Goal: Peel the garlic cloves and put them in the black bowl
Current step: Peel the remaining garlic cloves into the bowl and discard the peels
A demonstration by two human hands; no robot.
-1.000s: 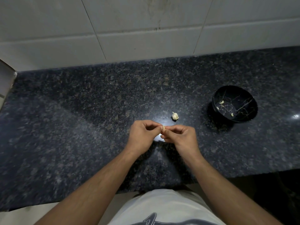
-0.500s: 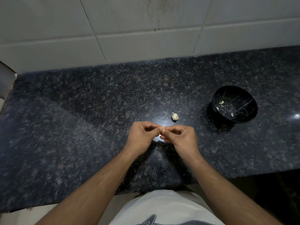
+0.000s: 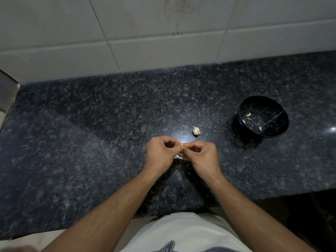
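Note:
My left hand (image 3: 161, 153) and my right hand (image 3: 201, 154) meet fingertip to fingertip above the dark counter, both pinching one small pale garlic clove (image 3: 182, 145); most of the clove is hidden by the fingers. A piece of garlic bulb (image 3: 196, 130) lies on the counter just beyond my hands. The black bowl (image 3: 276, 108) with thin gold veins stands to the right and holds three small pale cloves (image 3: 248, 114).
The speckled granite counter (image 3: 91, 142) runs left to right, backed by a white tiled wall (image 3: 163, 33). Its front edge lies close to my body, and a grey panel (image 3: 7, 91) stands at the far left.
Both hands stay pinched on the clove at the same spot, with only slight finger movement. The bulb piece and the bowl have not moved.

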